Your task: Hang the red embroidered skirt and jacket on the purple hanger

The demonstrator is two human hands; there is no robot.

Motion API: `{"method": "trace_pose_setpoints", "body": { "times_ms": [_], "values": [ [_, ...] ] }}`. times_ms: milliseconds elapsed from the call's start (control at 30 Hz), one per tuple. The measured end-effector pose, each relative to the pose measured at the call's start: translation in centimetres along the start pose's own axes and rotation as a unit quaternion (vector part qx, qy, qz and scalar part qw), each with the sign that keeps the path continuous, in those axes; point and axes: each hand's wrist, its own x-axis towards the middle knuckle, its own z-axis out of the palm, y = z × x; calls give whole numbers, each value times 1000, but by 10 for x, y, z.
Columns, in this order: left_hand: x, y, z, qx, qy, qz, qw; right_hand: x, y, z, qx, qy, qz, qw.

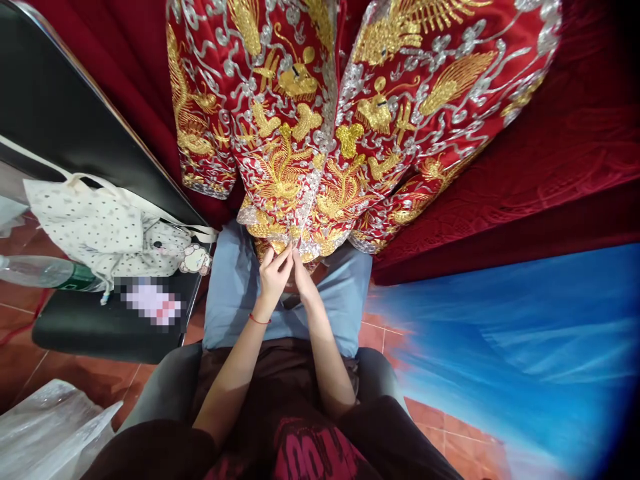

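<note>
A red jacket [280, 160] with dense gold and silver embroidery lies spread in front of me, its lower hem hanging over my lap. My left hand [275, 275] pinches the hem near the middle of the front, thumb and fingers together. Right beside it, my right hand [305, 279] has its fingers closed at the same spot, the tips almost meeting the left ones. Whether a needle or thread is between the fingertips is too small to tell. A light blue cloth [230, 293] covers my lap beneath the hem.
To the left, a black chair [100, 327] carries a dotted white bag [95, 227], a plastic bottle [45, 272] and a blurred-out pale item [155, 301]. Dark red cloth [560, 153] drapes under the jacket. Bright blue fabric [525, 333] spreads at right; clear plastic [55, 427] lies lower left.
</note>
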Motion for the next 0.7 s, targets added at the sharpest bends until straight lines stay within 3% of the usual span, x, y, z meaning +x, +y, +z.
{"method": "trace_pose_setpoints", "body": {
  "times_ms": [33,100,200,267,600,700],
  "values": [
    [0,-2,-1,2,0,-6,1000,-2,-3,-6,-51,-41,24,998],
    [0,-4,-2,1,-1,-12,1000,-6,-11,-15,-119,-66,-9,991],
    [0,-5,-1,-5,-3,-4,1000,-12,-23,-20,-138,19,-147,979],
    [-2,-5,0,-3,1,6,1000,-12,-26,-18,-120,62,-184,974],
    [-14,-8,4,24,-8,59,998,-4,-18,-14,-29,101,-224,969],
    [-17,-13,6,44,7,60,997,-5,-21,-14,-19,84,-186,979]
  ]
}}
